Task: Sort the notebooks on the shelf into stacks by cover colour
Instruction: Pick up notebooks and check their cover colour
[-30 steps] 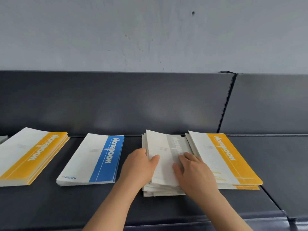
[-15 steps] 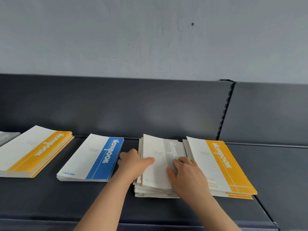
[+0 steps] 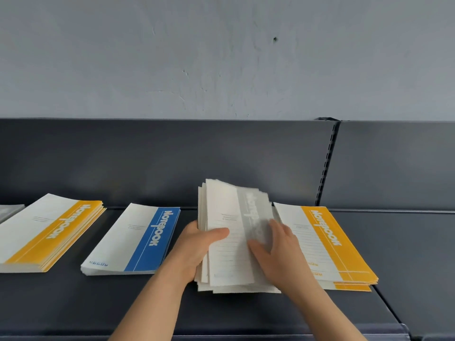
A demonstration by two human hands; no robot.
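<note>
Dark grey shelf [image 3: 246, 313] w/ dark back panel [image 3: 147, 158], pale grey wall [image 3: 221, 57] above. Left hand [image 3: 194, 249] gripped left edge of grey notebook stack [image 3: 229, 242], thumb on top cover; right hand [image 3: 280, 252] lay flat, fingers spread, on its right side. Stack's far end tilted up, blurred. Yellow stack [image 3: 327, 244] touched its right; blue stack [image 3: 138, 239] & second yellow stack [image 3: 49, 230] lay apart to the left.

Dark shelf [image 3: 246, 313] with grey [image 3: 229, 242], blue [image 3: 133, 242] and yellow notebook stacks [image 3: 46, 232].
</note>
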